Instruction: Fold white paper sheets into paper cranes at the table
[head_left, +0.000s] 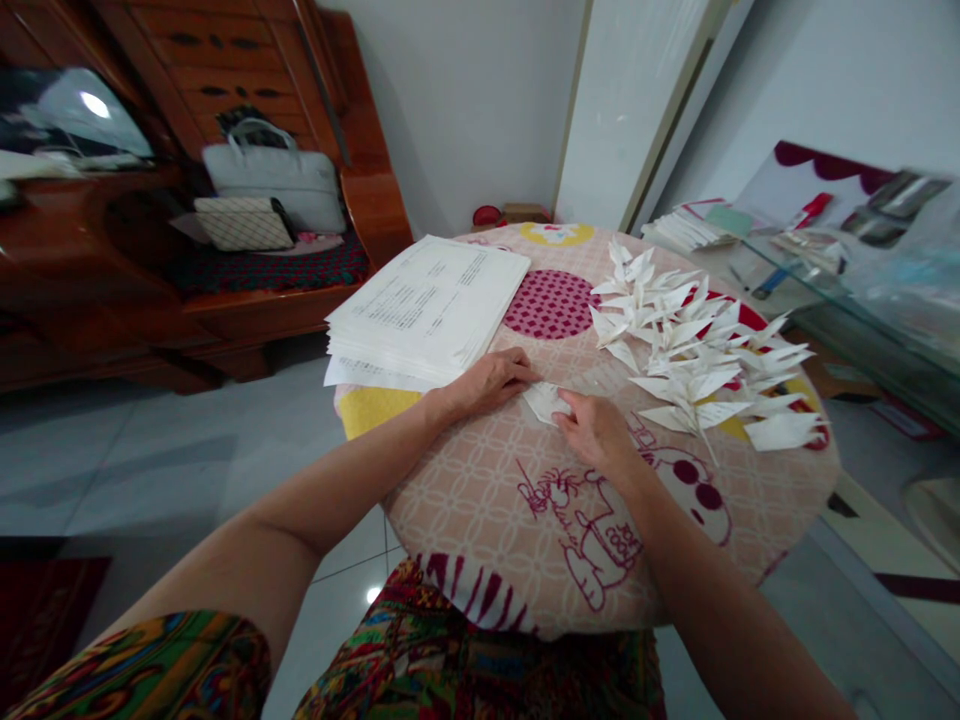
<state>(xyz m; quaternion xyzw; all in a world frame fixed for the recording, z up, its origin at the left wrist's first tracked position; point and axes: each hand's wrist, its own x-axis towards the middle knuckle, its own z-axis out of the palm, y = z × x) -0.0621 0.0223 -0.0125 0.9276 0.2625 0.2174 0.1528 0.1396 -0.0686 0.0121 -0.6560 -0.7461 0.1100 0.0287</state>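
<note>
A small folded piece of white paper (543, 404) lies on the cloth-covered round table (480, 480) between my hands. My left hand (499, 378) is closed, its fingertips pressed together at the paper's upper left corner. From the right, my right hand (598, 432) pinches the other edge with thumb and index finger. A heap of folded paper cranes (686, 345) spreads over the table's right side, their pointed wings overlapping. Left of the hands sits a thick stack of printed paper sheets (435, 305), close to my left wrist.
At right stands a glass-topped table (847, 300) with paper, metal cups (892, 205) and plastic bags on it. A wooden bench (300, 290) at back left holds a grey bag (281, 175) and a smaller patterned purse (244, 222).
</note>
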